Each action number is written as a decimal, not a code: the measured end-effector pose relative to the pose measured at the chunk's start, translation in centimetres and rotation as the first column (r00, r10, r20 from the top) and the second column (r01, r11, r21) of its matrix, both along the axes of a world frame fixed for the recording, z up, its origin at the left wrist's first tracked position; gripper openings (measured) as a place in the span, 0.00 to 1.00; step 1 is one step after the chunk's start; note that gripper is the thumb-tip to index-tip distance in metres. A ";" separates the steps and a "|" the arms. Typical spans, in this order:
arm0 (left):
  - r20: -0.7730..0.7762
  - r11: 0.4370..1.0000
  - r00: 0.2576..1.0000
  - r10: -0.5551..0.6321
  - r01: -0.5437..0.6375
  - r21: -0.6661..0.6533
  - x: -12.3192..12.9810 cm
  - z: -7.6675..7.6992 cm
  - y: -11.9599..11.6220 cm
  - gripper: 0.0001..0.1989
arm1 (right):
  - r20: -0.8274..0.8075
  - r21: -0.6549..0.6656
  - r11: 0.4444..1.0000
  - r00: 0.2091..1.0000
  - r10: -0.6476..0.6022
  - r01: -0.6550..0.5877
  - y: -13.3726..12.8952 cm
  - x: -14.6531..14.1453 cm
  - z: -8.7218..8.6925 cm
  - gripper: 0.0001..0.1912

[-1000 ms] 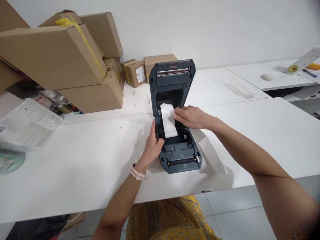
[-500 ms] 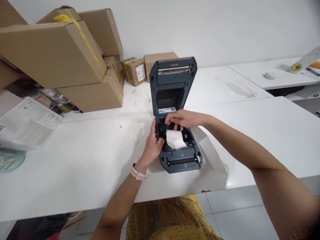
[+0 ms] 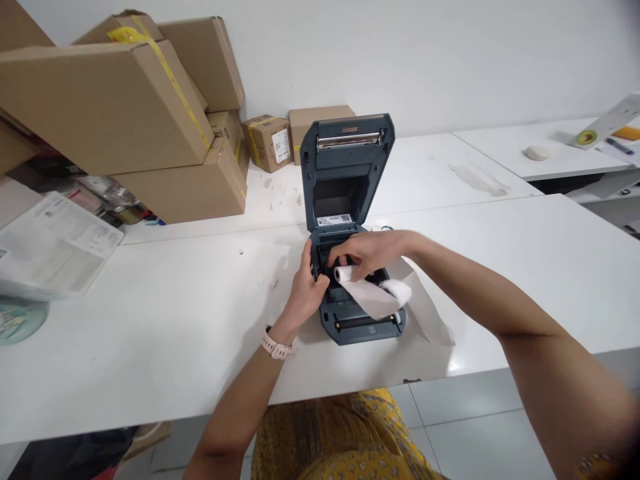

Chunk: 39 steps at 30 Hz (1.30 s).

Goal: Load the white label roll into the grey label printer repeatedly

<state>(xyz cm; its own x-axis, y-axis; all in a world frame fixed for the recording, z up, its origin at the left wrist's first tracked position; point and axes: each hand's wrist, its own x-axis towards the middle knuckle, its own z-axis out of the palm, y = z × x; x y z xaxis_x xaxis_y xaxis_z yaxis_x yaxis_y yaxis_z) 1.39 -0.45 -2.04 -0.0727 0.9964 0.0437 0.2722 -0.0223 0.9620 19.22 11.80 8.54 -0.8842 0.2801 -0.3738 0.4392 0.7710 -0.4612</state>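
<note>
A dark grey label printer (image 3: 360, 329) stands on the white table with its lid (image 3: 345, 160) raised. My left hand (image 3: 306, 293) is closed on the printer's left side, thumb over the rim of the bay. Over the bay, my right hand (image 3: 367, 252) grips a small white paper roll (image 3: 345, 273) between its fingers. A loose strip of paper (image 3: 373, 299) runs from the roll toward the front right and curls over the printer's edge. Part of the bay is hidden behind my right hand.
Cardboard boxes (image 3: 100, 107) are stacked at the back left, with smaller ones behind the printer. A white sheet of paper (image 3: 427, 307) lies right of the printer. A white package (image 3: 60, 247) sits at the far left. Several small items lie on the far-right table (image 3: 560, 143).
My right hand has closed on the paper roll and tilted it, so its end now shows. The paper strip has unrolled toward the front right. My left hand has stayed put.
</note>
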 end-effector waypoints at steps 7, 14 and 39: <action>-0.008 0.999 0.999 -0.036 0.036 0.016 0.0 0.8 -0.4 0.41 | -0.725 -0.350 0.899 0.531 -0.438 0.264 0.8 15.3 -0.1 0.20; 0.020 0.999 0.999 -0.025 0.026 -0.031 0.0 0.5 -0.2 0.42 | -0.462 -0.621 0.556 0.316 -0.829 0.552 -0.1 20.8 -9.4 0.21; -0.004 0.999 0.999 -0.035 0.035 0.002 -0.1 0.7 0.0 0.44 | -0.311 -0.167 0.834 0.774 -0.551 0.526 4.4 11.9 -5.3 0.46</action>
